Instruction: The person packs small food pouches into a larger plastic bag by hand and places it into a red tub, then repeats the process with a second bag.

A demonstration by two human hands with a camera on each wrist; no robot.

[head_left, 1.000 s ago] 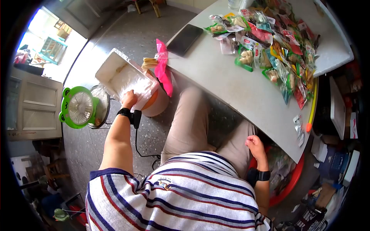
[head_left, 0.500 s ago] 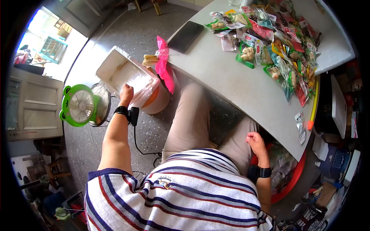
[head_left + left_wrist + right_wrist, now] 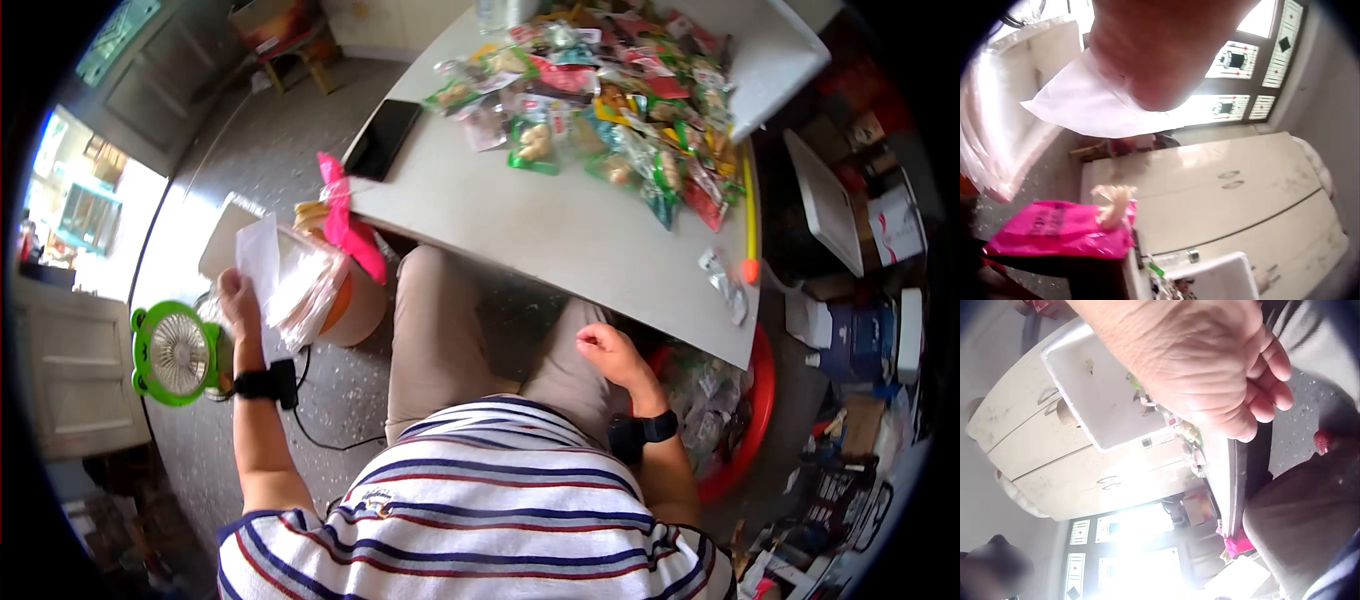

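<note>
My left hand (image 3: 238, 300) pinches a thin white sheet (image 3: 259, 255), which hangs beside a white foam box (image 3: 217, 252). Crumpled clear plastic (image 3: 310, 285) covers the near side of the box. In the left wrist view the sheet (image 3: 1079, 103) spreads out below the hand, whose fingertips are hidden. My right hand (image 3: 612, 355) hovers by the right thigh near the table's edge, its fingers loosely curled and holding nothing; the right wrist view shows the same relaxed hand (image 3: 1210, 375).
Many small snack packets (image 3: 535, 145) are heaped on the white table (image 3: 470, 215), with a phone (image 3: 385, 140) at its left corner. A pink bag (image 3: 350, 225) hangs there. A green fan (image 3: 172, 352) stands left; a red basin (image 3: 762, 400) holds packets under the table's right end.
My left hand has come out of the foam box, moving left with the white sheet. The head view has swung, so the table sits further left. The right hand stays idle.
</note>
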